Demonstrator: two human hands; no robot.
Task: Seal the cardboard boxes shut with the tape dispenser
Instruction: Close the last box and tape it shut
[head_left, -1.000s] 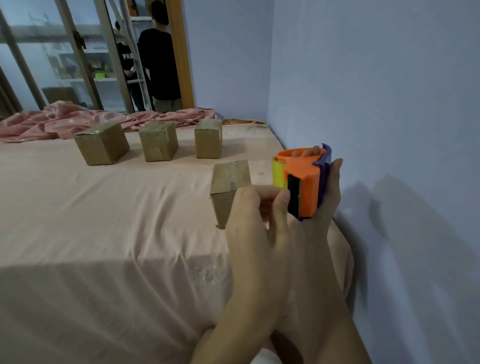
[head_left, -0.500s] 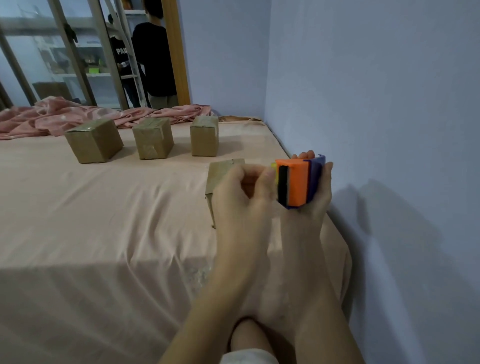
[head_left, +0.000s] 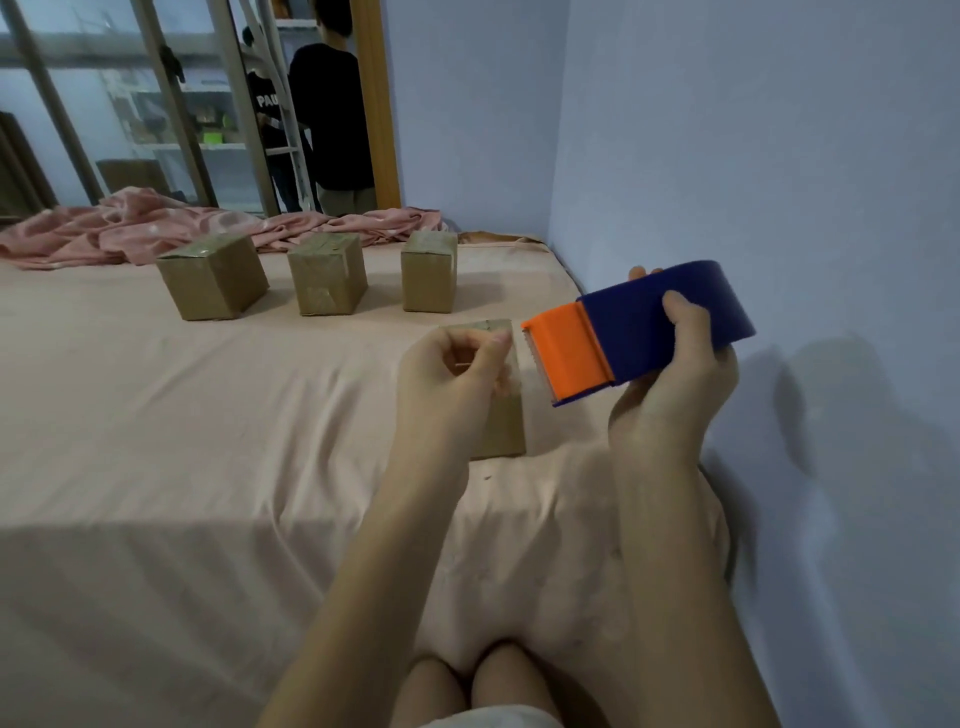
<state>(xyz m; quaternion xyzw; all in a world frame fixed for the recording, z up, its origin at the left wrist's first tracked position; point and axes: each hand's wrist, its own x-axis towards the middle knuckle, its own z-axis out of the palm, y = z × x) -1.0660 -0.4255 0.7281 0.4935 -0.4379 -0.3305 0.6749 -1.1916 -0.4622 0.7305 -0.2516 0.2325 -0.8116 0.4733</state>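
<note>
Tape dispenser held up beside the nearest box

Tape dispenser (head_left: 644, 332), blue-bodied with an orange cutter head, sits in the right hand (head_left: 675, 384), whose thumb curls over its top and whose fingers wrap the far side. It is held in the air at the right of the scene, close to the blue wall (head_left: 753, 156), with the orange end pointing left. Just beside that end, the left hand (head_left: 447, 379) has its thumb and fingers pressed together in a pinch; whether a clear strip of tape lies between them cannot be told. Behind the left hand, partly hidden by it, the nearest cardboard box (head_left: 501, 421) stands on the peach bedsheet (head_left: 208, 415). Farther off, three more cardboard boxes (head_left: 324, 280) stand in a row, well apart from the hands. Beyond them a pink blanket (head_left: 130, 228) lies crumpled along the far edge.
</note>
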